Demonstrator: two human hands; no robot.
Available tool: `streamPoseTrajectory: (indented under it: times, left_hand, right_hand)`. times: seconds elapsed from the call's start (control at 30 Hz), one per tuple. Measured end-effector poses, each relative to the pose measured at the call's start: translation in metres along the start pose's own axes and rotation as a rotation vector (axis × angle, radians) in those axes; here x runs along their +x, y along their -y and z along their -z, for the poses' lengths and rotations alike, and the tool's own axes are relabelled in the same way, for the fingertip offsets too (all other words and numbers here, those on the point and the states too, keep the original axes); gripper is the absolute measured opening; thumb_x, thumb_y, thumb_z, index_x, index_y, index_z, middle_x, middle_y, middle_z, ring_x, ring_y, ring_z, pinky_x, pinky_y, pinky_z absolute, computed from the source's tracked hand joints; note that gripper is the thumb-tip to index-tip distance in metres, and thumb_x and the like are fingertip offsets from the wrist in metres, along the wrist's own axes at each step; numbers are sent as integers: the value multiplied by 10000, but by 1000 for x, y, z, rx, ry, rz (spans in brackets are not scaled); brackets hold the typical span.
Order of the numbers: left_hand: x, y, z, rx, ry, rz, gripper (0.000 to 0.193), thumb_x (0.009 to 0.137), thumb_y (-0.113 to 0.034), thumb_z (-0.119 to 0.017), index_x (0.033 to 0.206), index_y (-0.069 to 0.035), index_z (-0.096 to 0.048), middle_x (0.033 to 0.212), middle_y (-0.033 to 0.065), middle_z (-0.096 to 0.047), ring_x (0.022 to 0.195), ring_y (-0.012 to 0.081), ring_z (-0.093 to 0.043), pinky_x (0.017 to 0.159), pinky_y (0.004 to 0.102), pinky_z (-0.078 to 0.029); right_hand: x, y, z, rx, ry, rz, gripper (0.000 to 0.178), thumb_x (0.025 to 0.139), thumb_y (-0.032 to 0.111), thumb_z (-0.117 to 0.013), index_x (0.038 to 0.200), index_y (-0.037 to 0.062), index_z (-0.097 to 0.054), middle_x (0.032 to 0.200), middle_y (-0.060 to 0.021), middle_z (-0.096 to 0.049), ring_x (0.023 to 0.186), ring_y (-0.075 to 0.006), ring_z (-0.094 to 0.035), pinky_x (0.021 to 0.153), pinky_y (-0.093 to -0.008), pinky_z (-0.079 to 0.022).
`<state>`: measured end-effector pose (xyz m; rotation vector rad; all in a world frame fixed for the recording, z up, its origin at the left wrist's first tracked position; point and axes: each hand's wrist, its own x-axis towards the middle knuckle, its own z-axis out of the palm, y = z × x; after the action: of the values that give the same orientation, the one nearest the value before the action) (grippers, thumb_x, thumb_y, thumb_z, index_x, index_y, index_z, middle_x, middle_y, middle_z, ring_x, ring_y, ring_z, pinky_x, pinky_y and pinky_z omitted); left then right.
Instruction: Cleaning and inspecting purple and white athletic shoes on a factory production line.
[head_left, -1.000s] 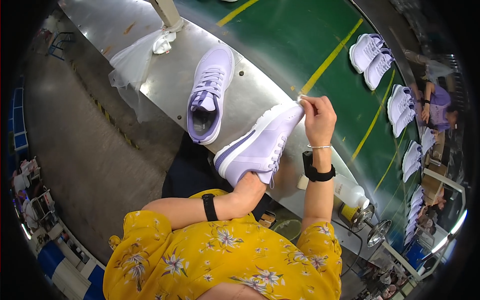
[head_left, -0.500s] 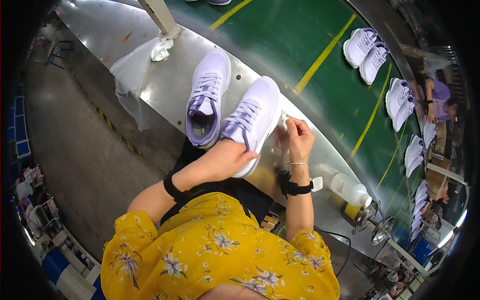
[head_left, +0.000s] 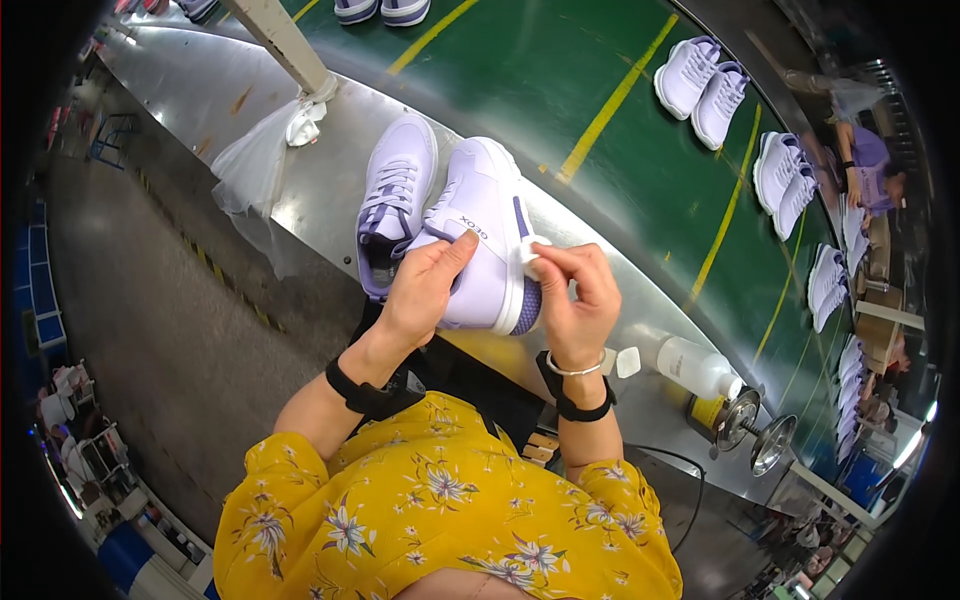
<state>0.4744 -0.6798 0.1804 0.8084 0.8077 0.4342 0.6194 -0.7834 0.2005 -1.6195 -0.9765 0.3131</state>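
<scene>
My left hand [head_left: 422, 290] is closed round the heel end of a lavender sneaker [head_left: 478, 205], its thumb on the side panel. The sneaker is tipped on its side, so its white sole edge and purple underside show. Pinched in my right hand [head_left: 577, 300] is a small white cloth [head_left: 530, 253], pressed against the edge of the sole near the heel. The other lavender sneaker [head_left: 393, 190] of the same look stands upright just left of it on the metal table, toe pointing away.
Beyond the metal table edge [head_left: 640, 285], a green conveyor belt [head_left: 520, 90] with yellow lines carries several pairs of sneakers [head_left: 690, 80]. To my right lie a white plastic bottle [head_left: 695, 368] and a metal dispenser [head_left: 745, 425]. A post [head_left: 280, 45] with a plastic bag [head_left: 250, 165] rises at far left.
My left hand has turned the sneaker onto its side and its thumb has moved to the side panel. My right hand has brought the white cloth left, onto the sole edge.
</scene>
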Motion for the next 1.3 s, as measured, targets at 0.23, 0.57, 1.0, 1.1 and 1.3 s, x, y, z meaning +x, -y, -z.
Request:
streamPoseTrajectory:
  times: [0.23, 0.57, 1.0, 1.1, 1.3]
  left_hand:
    - [1, 18, -4, 149, -90, -49, 423, 1011, -298, -599, 649, -88, -537, 621, -92, -427, 571, 16, -333, 490, 234, -261]
    - [9, 20, -38, 572, -26, -321, 438, 997, -290, -620, 685, 7, -542, 583, -28, -457, 580, 61, -368, 498, 281, -327]
    - [0, 61, -68, 1397, 507, -538, 246, 885, -177, -682, 937, 48, -600, 861, 281, -633, 810, 462, -597, 734, 510, -477]
    - [-2, 65, -74, 1388, 499, -627, 281, 867, -156, -700, 1020, 62, -612, 881, 264, -642, 828, 436, -606, 755, 493, -486]
    - [-18, 58, -80, 1201, 508, -717, 210, 851, -59, -692, 1039, 25, -650, 879, 205, -655, 825, 389, -622, 749, 434, -507]
  right_hand:
    - [-22, 17, 1, -342, 123, 171, 208, 746, -7, -773, 927, 58, -695, 704, -88, -518, 632, -258, -568, 551, -352, -454]
    - [-103, -27, 23, -195, 275, 97, 181, 750, -8, -768, 907, 48, -696, 736, -93, -562, 642, -272, -580, 561, -368, -456]
    - [-118, -37, 165, -801, -619, 15, 217, 804, -31, -742, 1003, 56, -740, 826, -80, -633, 705, -216, -605, 615, -311, -492]
    - [-117, -27, 211, -923, -813, -39, 213, 825, -27, -736, 1027, 41, -740, 839, -88, -629, 721, -216, -603, 634, -317, -492]
    - [-119, -42, 253, -1017, -802, -32, 189, 837, 12, -735, 1023, 42, -749, 870, -92, -626, 755, -233, -627, 672, -344, -518]
